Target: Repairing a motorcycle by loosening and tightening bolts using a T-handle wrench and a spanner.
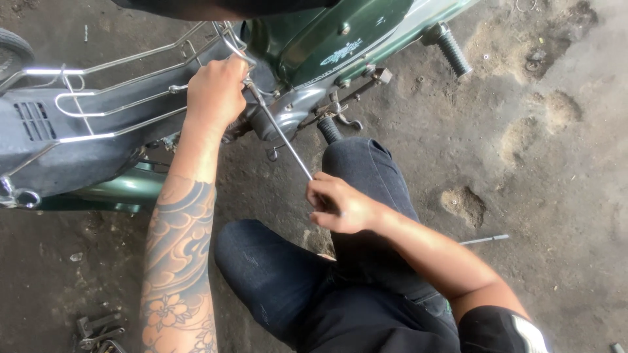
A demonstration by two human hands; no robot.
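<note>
Head view: one green motorbike just above both hands; one thin shiny steel rod slants between them, left hand fisted round its top, right hand pinching its lower end.

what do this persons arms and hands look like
Both hands are bare, no gloves. The left hand leads to a forearm covered in a grey tattoo of waves and flowers. The right hand leads to an untattooed forearm ending in a short black sleeve with a light patch.
</note>
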